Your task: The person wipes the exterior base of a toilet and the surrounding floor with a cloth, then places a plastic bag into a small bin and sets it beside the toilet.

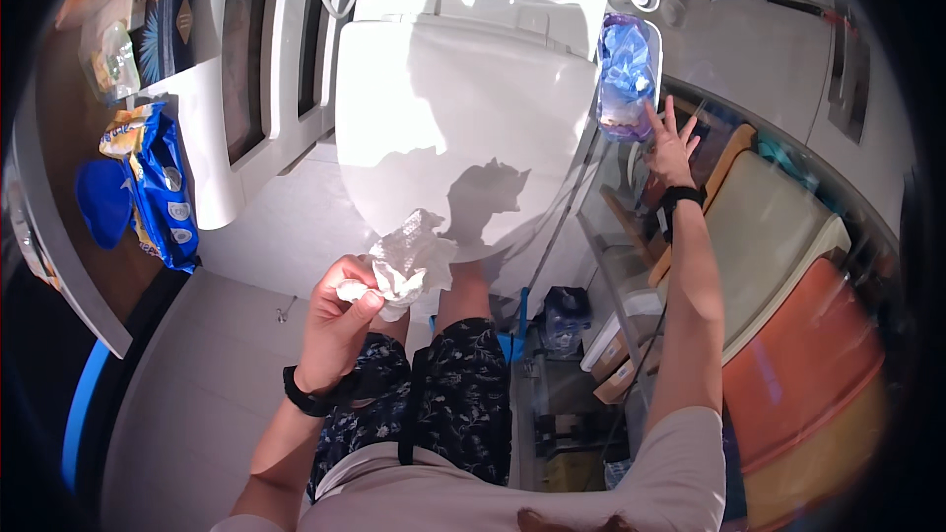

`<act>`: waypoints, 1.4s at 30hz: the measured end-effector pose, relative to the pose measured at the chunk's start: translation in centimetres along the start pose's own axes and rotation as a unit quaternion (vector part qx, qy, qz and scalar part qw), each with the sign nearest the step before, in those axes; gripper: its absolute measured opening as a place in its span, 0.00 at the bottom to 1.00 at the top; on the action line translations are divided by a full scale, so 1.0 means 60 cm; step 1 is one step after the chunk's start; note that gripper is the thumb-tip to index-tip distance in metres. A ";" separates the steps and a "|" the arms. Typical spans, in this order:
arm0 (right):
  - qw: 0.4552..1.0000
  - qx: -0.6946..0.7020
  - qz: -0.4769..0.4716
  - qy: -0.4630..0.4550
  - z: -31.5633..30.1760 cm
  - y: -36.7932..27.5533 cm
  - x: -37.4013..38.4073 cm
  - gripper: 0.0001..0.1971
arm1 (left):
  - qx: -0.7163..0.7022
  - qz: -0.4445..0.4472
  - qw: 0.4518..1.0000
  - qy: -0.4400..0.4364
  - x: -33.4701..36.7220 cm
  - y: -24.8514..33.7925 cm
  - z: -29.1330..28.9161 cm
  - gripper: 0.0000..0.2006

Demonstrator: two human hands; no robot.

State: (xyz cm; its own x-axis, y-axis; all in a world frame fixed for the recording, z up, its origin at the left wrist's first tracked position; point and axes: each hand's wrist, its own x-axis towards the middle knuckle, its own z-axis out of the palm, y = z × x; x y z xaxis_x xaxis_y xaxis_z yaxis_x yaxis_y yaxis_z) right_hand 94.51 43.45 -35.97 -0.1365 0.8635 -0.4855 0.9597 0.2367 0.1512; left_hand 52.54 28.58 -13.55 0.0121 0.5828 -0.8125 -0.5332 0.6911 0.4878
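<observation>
The left hand (345,310) has a crumpled white tissue (414,251) pinched between thumb and forefinger, held up in front of the near edge of the white toilet lid (473,108) and above the person's knees. Over to the right, the right hand (672,153) is stretched out with its fingers spread wide, holding nothing that I can see, at the near end of a blue and purple plastic pack (628,54) beside the lid.

That pack worries me most: it sits close to the gap between the lid and the glass shelf (616,227), so a careless nudge from those splayed fingers might tip it down there. Its loose plastic could also bunch or slide instead of staying put under a fingertip. The tissue is caught only by a corner (thin stuff, by the look of it), so a sharp tug might tear it, or a slack thumb let it drop to the floor (212,374).

Whether a fingertip actually touches the pack or just passes in front of it, I can't tell. Glare and crumpled film hide what is inside the pack, and whatever supports it is out of sight. The left hand's other fingers are curled in and mostly hidden, strong light bleaches part of the lid, and the shelf's lower contents are lost in shade.
</observation>
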 end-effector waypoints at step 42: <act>0.625 0.771 -0.058 -0.105 -0.173 -0.263 -0.266 0.18 | 0.297 0.076 0.945 -0.116 0.078 -0.047 0.123 0.07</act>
State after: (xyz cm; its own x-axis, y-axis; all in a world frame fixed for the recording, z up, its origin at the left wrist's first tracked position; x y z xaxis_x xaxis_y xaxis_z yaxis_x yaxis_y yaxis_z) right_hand 78.97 30.51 -21.68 -0.3462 0.7651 -0.5430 0.0632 -0.5584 -0.8271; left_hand 60.30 32.54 -16.39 0.1958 0.7251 -0.6602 0.0251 0.6693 0.7426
